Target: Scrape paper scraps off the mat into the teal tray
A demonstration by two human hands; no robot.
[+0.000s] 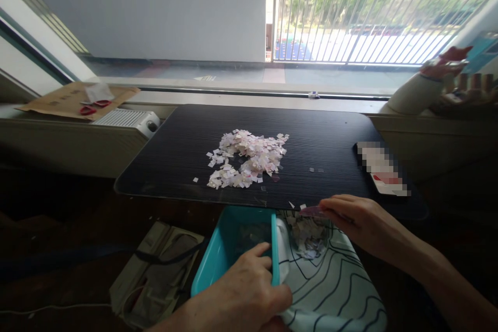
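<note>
My left hand (243, 293) grips the right rim of a teal plastic bin (216, 259) held below the front edge of the black table (330, 140). My right hand (358, 220) rests at the table's front edge, fingers pinched on a small pinkish scrap (311, 211). A pile of small white and pink paper bits (249, 158) lies in the middle of the table. More scraps (309, 236) sit on the striped white cloth (334, 285) on my lap, beside the bin.
A blurred card or booklet (381, 168) lies at the table's right side. Red scissors (91, 108) rest on brown cardboard at the left sill, near a white radiator. Another person's sleeve and hand (436, 83) are at the far right. A bag (155, 275) lies on the floor.
</note>
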